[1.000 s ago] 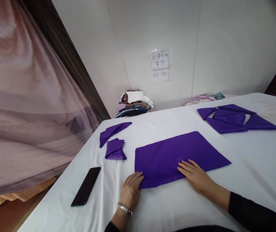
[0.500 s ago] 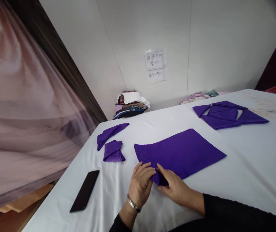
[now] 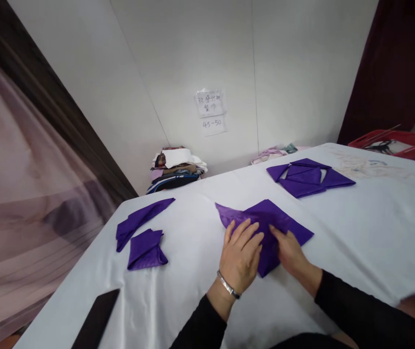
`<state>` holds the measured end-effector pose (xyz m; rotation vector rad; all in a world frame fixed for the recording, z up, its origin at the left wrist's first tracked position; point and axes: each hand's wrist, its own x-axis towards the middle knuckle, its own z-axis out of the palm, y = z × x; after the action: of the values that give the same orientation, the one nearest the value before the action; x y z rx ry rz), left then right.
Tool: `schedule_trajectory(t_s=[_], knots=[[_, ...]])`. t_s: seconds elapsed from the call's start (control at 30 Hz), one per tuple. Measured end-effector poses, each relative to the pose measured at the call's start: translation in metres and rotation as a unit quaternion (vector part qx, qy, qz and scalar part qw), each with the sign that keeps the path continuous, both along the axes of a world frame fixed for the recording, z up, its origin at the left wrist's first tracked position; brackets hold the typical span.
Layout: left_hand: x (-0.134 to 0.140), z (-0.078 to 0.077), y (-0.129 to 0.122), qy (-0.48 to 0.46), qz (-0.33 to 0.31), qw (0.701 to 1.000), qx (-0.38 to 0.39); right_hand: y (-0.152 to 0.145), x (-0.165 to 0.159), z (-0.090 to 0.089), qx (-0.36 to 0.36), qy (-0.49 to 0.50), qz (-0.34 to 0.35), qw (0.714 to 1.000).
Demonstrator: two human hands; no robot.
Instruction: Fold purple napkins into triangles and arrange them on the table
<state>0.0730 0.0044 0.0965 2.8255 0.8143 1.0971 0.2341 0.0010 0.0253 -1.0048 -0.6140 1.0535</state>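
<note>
A purple napkin [image 3: 296, 230] lies partly folded in front of me, its left part turned over and one paler corner standing out at the upper left. My left hand [image 3: 242, 252], with a silver bracelet at the wrist, rests on the turned-over part, fingers stretched out and slightly apart. At the right end of that fold, my right hand [image 3: 293, 252] grips the cloth, one fingertip on top and the other fingers partly hidden. Left of my hands are a small folded purple napkin [image 3: 146, 249] and a narrow folded purple piece [image 3: 144, 220].
A white cloth [image 3: 193, 291] covers the table. More folded purple cloth [image 3: 307, 178] lies at the back right. A dark flat object [image 3: 96, 320] is at the front left. Stacked clothes [image 3: 174, 169] stand behind the table, and a red basket [image 3: 411, 143] at the far right.
The napkin's left part has been folded over to the right. Both hands have moved up and right with it, and my left fingers have spread. The view has turned to the right.
</note>
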Motion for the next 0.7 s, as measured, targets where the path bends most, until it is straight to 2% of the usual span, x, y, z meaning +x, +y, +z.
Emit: schedule_trajectory(t_s=[0.07, 0.13, 0.23, 0.3, 0.4, 0.53, 0.7], knots=[[0.004, -0.017, -0.002, 0.002, -0.004, 1.000, -0.031, 0.000, 0.031, -0.009, -0.049, 0.060, -0.046, 0.996], [0.007, -0.040, -0.002, 0.006, 0.002, 0.997, -0.079, -0.003, 0.055, -0.020, -0.095, 0.100, -0.050, 0.989], [0.009, -0.072, -0.003, 0.022, 0.017, 0.989, -0.144, -0.012, 0.078, -0.030, -0.133, 0.133, 0.000, 0.982], [0.010, -0.086, -0.004, 0.037, 0.027, 0.985, -0.169, -0.017, 0.088, -0.031, -0.140, 0.132, 0.031, 0.981], [0.010, -0.095, -0.008, 0.067, 0.033, 0.979, -0.191, -0.020, 0.103, -0.027, -0.147, 0.114, 0.054, 0.981], [0.015, -0.095, -0.015, 0.107, 0.032, 0.972, -0.205, -0.017, 0.125, -0.024, -0.147, 0.073, 0.064, 0.984], [0.024, -0.098, -0.016, 0.116, 0.049, 0.975, -0.186, -0.006, 0.140, -0.016, -0.227, -0.081, 0.055, 0.969]])
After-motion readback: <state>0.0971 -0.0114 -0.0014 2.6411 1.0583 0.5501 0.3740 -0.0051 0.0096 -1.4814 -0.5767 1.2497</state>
